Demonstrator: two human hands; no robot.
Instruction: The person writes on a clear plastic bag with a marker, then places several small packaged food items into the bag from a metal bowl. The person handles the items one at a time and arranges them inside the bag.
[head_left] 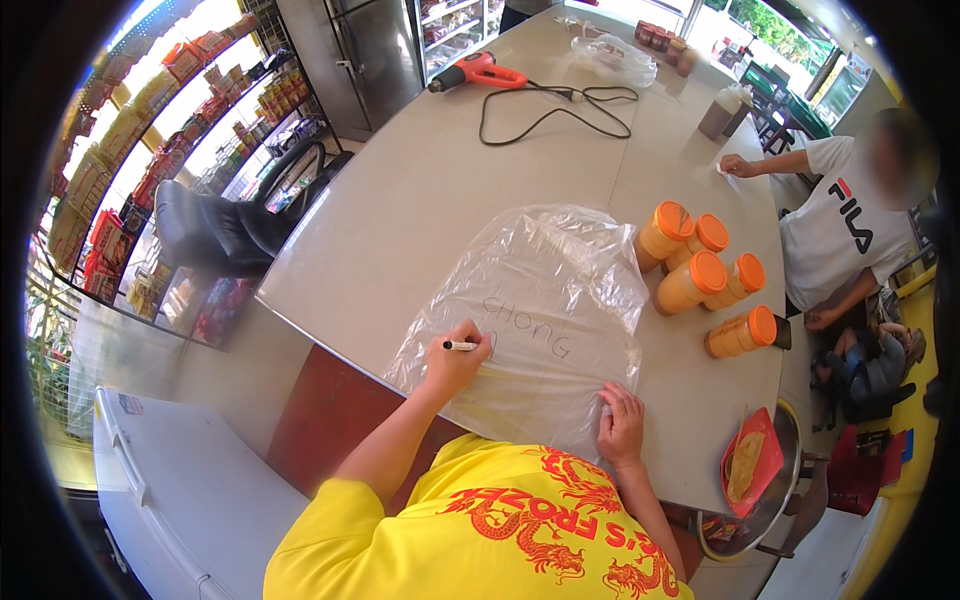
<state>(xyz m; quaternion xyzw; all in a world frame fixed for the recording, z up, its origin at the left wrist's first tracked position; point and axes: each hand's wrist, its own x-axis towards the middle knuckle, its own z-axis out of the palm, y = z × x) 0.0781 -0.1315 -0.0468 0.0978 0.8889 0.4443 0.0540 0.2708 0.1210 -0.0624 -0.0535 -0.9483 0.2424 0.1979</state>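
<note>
A clear plastic bag (545, 270) lies spread and wrinkled on the pale table, with dark hand-drawn letters on it. My left hand (458, 360) grips a marker (460, 346) with a white barrel and a black end, low over the lettering. At the bag's near right edge rests my right hand (622, 428), its fingers bent and close together. Something small and pale shows by that thumb, too small to name. To the right of the bag stand several jars (690, 282) with orange lids and orange contents.
A red heat gun (480, 72) with a looped black cord lies at the table's far side. Dark bottles (720, 112) stand far right, near another person (845, 215). A red tray (752, 460) with food sits at the near right. A black chair (215, 230) stands left.
</note>
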